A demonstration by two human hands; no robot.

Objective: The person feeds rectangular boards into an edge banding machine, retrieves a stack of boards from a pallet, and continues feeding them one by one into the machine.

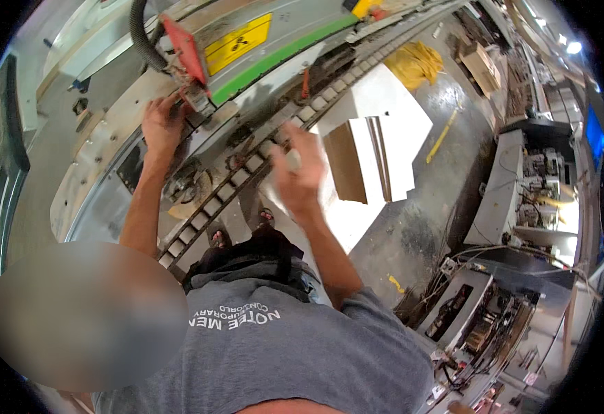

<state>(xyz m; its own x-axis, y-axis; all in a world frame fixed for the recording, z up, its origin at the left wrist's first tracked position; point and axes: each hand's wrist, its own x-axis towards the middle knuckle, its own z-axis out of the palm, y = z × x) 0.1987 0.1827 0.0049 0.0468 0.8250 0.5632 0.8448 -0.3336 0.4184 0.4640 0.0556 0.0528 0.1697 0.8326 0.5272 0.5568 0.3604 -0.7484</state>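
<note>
My left hand (162,124) rests palm down on the grey metal bed of a large machine (102,148), just below a red bracket (186,52) and a black ribbed hose (143,38). My right hand (298,172) hovers, blurred by motion, over a chain of pale blocks (229,186) that runs diagonally along the machine's edge. Whether it holds a small pale piece I cannot tell. A yellow warning label (238,43) and a green stripe (281,55) mark the machine body above.
White and brown boards (374,148) lie stacked on the concrete floor to the right. A yellow cloth (416,62) lies farther off. Open cabinets with wiring (467,310) stand at lower right, a workbench (522,186) beyond. My feet (243,228) stand by the machine.
</note>
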